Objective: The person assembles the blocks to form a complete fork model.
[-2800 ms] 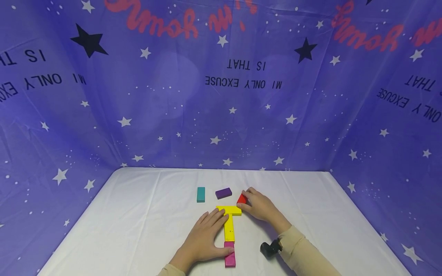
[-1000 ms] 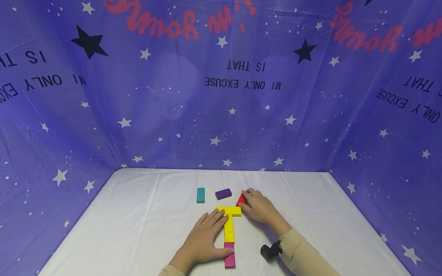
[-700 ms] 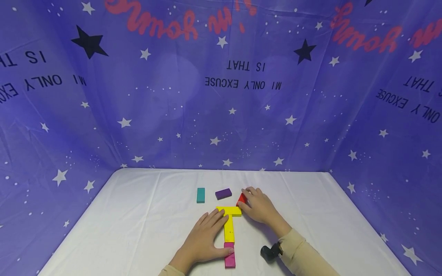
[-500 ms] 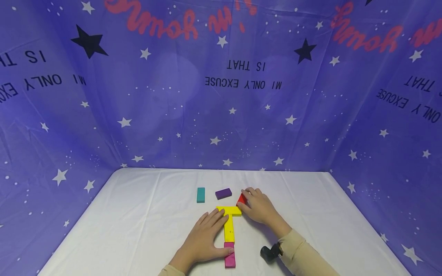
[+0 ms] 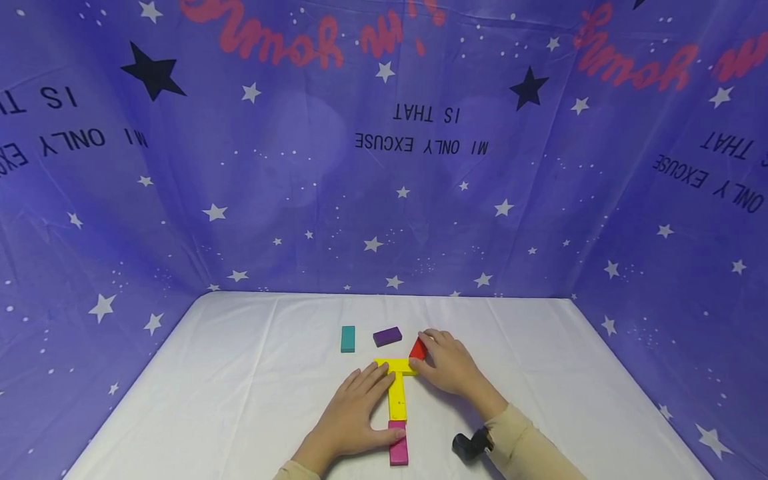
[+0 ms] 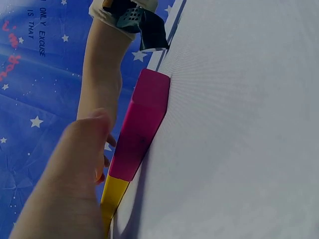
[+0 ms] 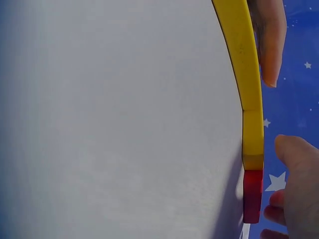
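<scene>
In the head view, my left hand lies with extended fingers over the left end of a yellow crosswise block and along a lengthwise yellow block. Its thumb rests on a magenta block, which continues the line towards me. Together these blocks form a T lying flat. My right hand has its index finger at the far tip of a red triangular block and its thumb by the crosswise block's right end. In the right wrist view the red block meets the yellow one end to end.
A teal block and a purple block lie beyond the T on the white tabletop. A purple star-printed cloth encloses the back and sides. A black camera is worn at the right wrist.
My right hand has shifted slightly towards me and left, its thumb coming over the crosswise yellow block's right end. The left hand keeps its place on the blocks.
</scene>
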{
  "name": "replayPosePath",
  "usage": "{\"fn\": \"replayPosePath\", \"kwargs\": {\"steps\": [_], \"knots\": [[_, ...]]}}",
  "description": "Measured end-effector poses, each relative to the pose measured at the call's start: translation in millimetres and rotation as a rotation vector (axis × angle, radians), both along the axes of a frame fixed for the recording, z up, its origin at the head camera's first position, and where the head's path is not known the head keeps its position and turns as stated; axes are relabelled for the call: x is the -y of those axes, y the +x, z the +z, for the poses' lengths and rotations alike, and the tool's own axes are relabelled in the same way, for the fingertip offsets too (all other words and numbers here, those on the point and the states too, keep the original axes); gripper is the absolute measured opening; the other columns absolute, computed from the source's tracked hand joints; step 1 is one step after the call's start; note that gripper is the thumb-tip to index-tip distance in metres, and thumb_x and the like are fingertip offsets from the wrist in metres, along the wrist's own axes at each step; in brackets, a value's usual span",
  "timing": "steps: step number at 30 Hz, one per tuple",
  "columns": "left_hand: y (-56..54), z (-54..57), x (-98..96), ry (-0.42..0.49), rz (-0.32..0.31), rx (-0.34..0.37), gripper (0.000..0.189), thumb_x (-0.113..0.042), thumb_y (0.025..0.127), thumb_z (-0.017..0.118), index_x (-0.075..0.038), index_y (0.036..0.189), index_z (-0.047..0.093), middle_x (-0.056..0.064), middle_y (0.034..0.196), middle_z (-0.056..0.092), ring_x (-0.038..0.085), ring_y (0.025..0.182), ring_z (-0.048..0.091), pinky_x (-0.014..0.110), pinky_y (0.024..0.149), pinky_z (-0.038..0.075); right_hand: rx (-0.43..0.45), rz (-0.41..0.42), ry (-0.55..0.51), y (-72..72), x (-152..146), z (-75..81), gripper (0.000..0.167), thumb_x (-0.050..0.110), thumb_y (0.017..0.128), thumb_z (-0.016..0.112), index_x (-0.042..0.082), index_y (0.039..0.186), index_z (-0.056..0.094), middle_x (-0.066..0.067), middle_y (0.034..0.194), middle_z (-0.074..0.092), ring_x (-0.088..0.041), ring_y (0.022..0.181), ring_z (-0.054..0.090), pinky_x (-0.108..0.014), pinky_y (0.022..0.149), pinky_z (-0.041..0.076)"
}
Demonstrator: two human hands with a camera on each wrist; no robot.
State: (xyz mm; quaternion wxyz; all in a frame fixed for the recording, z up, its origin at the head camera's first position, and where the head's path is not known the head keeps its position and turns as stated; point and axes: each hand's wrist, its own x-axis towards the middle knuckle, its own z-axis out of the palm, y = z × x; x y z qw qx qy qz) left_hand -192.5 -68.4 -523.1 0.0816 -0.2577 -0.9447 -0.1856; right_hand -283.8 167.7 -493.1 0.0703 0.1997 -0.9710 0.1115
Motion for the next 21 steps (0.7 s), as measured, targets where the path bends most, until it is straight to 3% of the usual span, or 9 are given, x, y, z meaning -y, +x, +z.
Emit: {"fn": "replayPosePath", "kwargs": {"steps": [12, 21], "knots": [[-1.2, 4.3, 5.0, 0.095, 0.073, -0.104, 0.060, -0.055, 0.098, 0.047, -0.019, 0.146, 0.050, 0.001, 0.155, 0.045, 0.024, 0.147, 0.036, 0.051, 0.120, 0.032, 0.020, 0.007, -0.009, 12.9, 0, -5.9, 0.090, 0.072, 0.086, 0.055, 0.011, 0.150, 0.043, -0.007, 0.154, 0.046, -0.027, 0.143, 0.041, -0.053, 0.114, 0.039], [-10.8, 8.2, 11.2, 0.123, 0.156, -0.144, 0.055, -0.042, 0.097, 0.055, -0.019, 0.147, 0.049, 0.002, 0.152, 0.049, 0.025, 0.141, 0.045, 0.052, 0.116, 0.037, 0.052, 0.003, -0.013, 27.6, 4, -5.9, 0.104, 0.081, 0.081, 0.052, 0.009, 0.155, 0.033, -0.007, 0.160, 0.037, -0.033, 0.148, 0.033, -0.056, 0.117, 0.034]]}}
